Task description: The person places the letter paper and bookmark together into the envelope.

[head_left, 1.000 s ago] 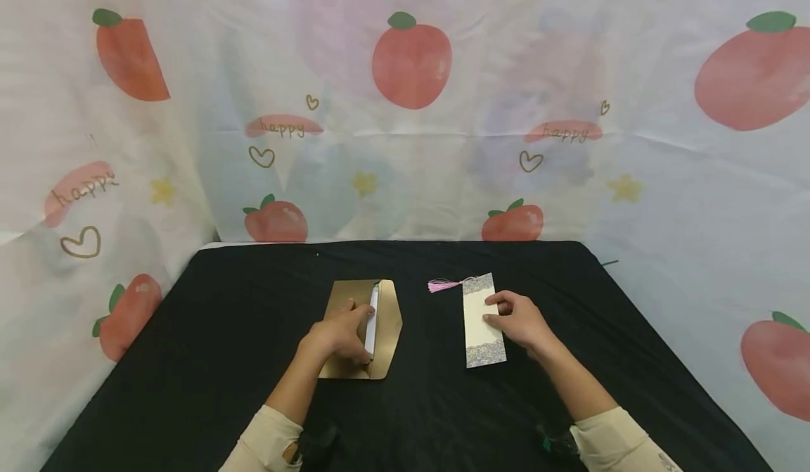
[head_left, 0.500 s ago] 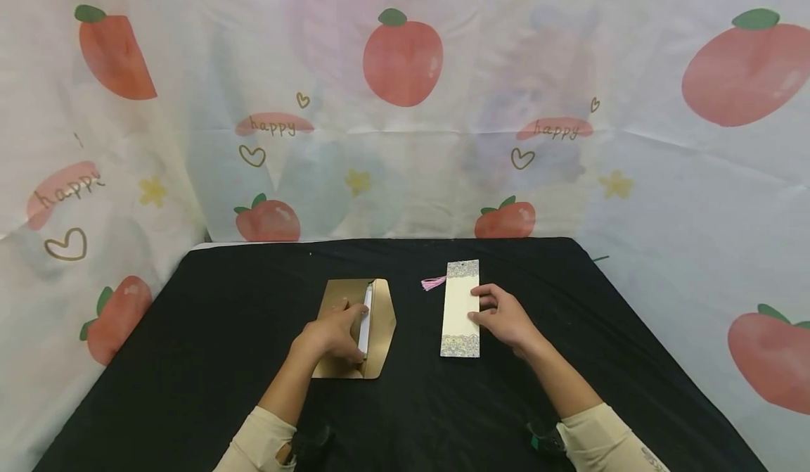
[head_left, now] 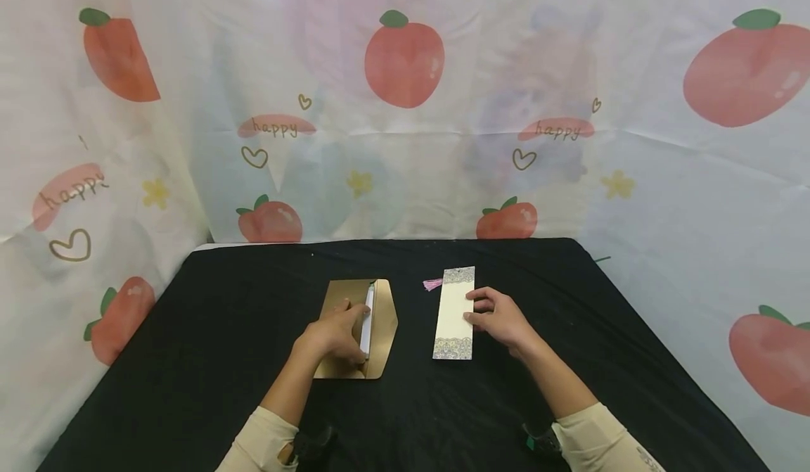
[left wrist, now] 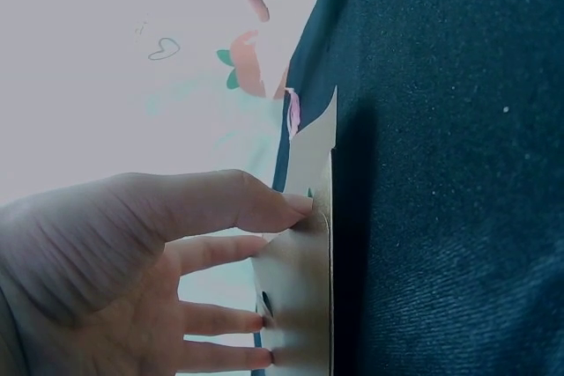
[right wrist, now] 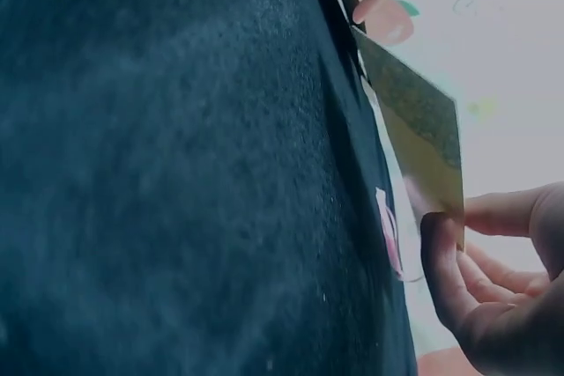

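A gold envelope (head_left: pixel 382 324) lies left of centre with its pointed flap folded out to the right. My left hand (head_left: pixel 335 331) grips it near the mouth, thumb and fingertips spread over the front panel, and the mouth gapes. A white strip (head_left: pixel 367 321) shows inside that opening. In my right hand (head_left: pixel 503 321) I pinch the right long edge of a cream bookmark (head_left: pixel 452 314) with grey lace-patterned ends. The right wrist view has the bookmark tilted up off the cloth, thumb on one face and fingers on the other. Its pink tassel (head_left: pixel 433 284) hangs out behind to the left.
Black cloth (head_left: pixel 405 423) covers the table. A white curtain (head_left: pixel 443 176) printed with red fruit, hearts and "happy" encloses the back and sides. A strip of dark cloth separates the envelope flap from the bookmark.
My right hand has carried the bookmark left, closer to the envelope, and its tilt has changed so the lower end now points slightly left. My left hand keeps its hold on the envelope.
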Demonstrator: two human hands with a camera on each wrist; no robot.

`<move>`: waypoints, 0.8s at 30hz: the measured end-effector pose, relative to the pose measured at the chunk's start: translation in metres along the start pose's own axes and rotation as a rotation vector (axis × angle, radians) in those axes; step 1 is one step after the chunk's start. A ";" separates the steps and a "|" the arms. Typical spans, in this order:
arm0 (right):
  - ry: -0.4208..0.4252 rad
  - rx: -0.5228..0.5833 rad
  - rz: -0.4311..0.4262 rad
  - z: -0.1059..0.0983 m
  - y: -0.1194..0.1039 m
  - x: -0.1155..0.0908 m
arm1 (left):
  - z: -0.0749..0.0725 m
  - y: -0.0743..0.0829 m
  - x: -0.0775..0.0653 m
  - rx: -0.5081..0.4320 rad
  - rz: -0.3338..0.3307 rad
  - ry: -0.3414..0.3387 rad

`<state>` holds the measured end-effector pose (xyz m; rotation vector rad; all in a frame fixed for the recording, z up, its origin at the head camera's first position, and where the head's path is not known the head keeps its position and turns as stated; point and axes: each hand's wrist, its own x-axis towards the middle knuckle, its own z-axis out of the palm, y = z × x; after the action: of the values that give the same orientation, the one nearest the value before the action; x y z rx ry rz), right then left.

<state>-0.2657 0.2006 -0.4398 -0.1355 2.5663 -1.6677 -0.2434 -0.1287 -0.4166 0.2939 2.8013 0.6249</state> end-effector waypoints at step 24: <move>-0.103 0.091 -0.070 0.034 -0.017 0.004 | 0.001 -0.001 0.002 0.009 -0.008 0.002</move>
<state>-0.2655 0.1623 -0.4379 -0.3001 2.4329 -1.7493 -0.2452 -0.1284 -0.4187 0.2844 2.8066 0.6114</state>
